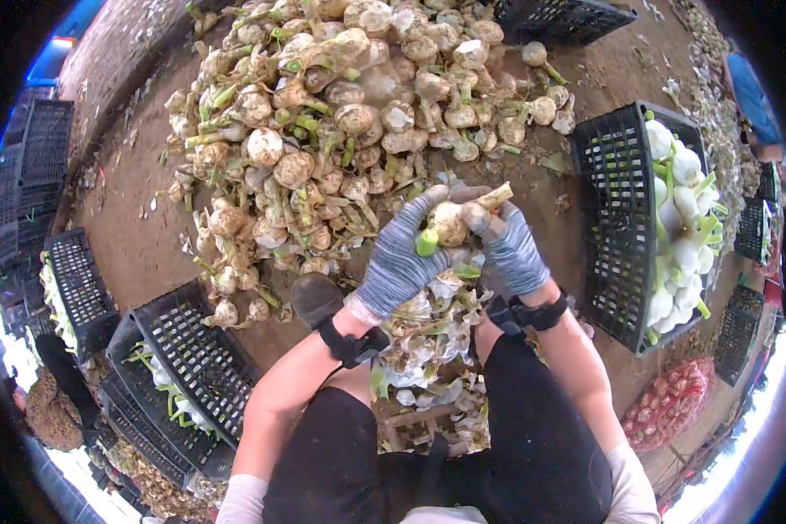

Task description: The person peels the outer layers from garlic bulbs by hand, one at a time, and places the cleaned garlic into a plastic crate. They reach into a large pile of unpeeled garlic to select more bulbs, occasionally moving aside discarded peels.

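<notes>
Between my two gloved hands is a garlic bulb (pixel 448 224), brown and dirty, with a cut green stem end toward the lower left. My left hand (pixel 400 264) wraps round it from the left side. On the other side my right hand (pixel 513 251) is closed, its thumb against the bulb. A pale dry stalk (pixel 497 196) sticks out above the right fingers, with a small orange spot beside it. Just beyond the hands lies a big pile of unpeeled garlic (pixel 297 166). Loose garlic skins (pixel 428 349) cover the ground between my legs.
To the right, a black crate (pixel 616 227) holds peeled white garlic (pixel 686 227). Behind it lies a red mesh sack (pixel 670 403). More black crates (pixel 196 358) stand at the left, some with garlic. Another crate (pixel 568 19) is beyond the pile.
</notes>
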Demonstrator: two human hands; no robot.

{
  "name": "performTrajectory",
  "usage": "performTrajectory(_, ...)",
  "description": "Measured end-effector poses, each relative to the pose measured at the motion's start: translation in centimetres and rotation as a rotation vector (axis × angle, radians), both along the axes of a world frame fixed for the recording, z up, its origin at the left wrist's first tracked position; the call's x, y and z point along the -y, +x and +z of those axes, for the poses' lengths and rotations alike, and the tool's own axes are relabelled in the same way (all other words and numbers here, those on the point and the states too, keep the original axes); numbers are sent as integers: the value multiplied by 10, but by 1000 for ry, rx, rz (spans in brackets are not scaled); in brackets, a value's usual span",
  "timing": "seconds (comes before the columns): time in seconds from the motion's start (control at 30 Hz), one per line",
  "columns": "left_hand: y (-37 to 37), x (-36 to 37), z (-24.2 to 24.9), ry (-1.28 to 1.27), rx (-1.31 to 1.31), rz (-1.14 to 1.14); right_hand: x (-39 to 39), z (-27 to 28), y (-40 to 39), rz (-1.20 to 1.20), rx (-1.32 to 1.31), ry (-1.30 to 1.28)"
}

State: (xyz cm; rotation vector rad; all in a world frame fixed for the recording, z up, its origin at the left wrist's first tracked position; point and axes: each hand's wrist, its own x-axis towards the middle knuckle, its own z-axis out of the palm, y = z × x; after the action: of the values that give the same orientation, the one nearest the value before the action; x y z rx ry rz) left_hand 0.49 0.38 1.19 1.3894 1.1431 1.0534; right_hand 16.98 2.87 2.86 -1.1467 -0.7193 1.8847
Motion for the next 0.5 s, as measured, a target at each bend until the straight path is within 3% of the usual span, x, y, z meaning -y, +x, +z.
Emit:
performTrajectory(0.17,-4,6,15,10,-218,72,-2,13,2,120,229,48)
performTrajectory(0.23,-5,7,14,-136,-67,61,0,9,3,106,178,46)
performTrajectory(0.4,-15,3,11,-215,-82,-58,-2,21,14,250,272,97)
performTrajectory(0.47,-18,4,10,-260,-68,-112,0,21,16,279,140,21)
performTrajectory(0.5,-20,5,11,-364,73,-131,1,23,15,280,139,20)
